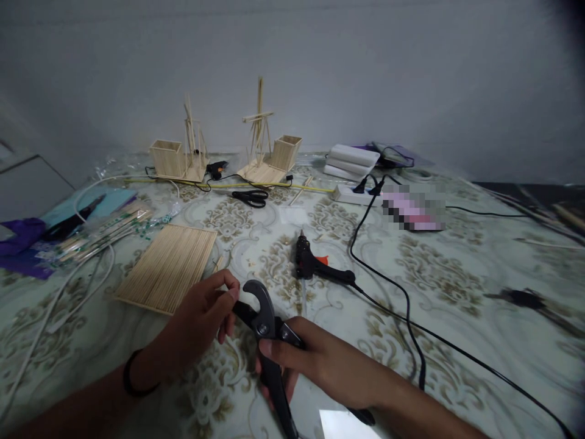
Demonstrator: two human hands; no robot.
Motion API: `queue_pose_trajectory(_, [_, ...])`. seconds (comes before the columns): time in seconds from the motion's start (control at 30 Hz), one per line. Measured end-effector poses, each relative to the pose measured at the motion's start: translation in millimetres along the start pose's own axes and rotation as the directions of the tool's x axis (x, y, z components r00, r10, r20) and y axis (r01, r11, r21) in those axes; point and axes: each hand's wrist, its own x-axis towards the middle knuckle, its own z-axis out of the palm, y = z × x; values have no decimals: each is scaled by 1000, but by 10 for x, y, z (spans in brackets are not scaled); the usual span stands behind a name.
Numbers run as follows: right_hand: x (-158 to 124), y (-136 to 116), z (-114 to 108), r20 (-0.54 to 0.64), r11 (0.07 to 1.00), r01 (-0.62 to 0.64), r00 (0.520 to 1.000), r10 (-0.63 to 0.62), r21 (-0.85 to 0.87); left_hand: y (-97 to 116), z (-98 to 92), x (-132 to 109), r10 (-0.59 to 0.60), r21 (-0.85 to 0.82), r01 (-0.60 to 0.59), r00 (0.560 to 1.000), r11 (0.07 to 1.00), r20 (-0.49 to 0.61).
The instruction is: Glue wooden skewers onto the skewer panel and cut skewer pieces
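My right hand (pixel 301 360) is wrapped round a black-handled cutting tool (pixel 274 353) with a curved grey jaw, which stands apart from its lower jaw. My left hand (pixel 212 305) is beside the jaws, with thumb and forefinger pinched together at the tool's left end; whatever lies between those fingertips is too small to make out. A flat panel of wooden sticks (pixel 169 268) lies behind my left wrist. Beyond the tool, a black glue gun (pixel 315 265) rests on the patterned table cover.
Two stick models (pixel 167 160) (pixel 286 152) stand near the wall. Scissors (pixel 251 197) and a white power strip (pixel 354 195) lie before them. Bagged sticks (pixel 105 235) are at left. A black cable (pixel 406 305) crosses the right side, near a pink object (pixel 414 210).
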Motion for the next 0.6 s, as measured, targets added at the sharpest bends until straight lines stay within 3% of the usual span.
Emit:
queue_pose_trajectory(0.37, [-16,-24,-9,-46,999,10,999,-9,33,-14,-65,26,94,184,-72,989,980,-112])
queue_pose_trajectory(0.6, [-18,-24,-6,-24,1000,-8,1000,9,25,-59,-40,-3,-10,-17,13,987,1000,163])
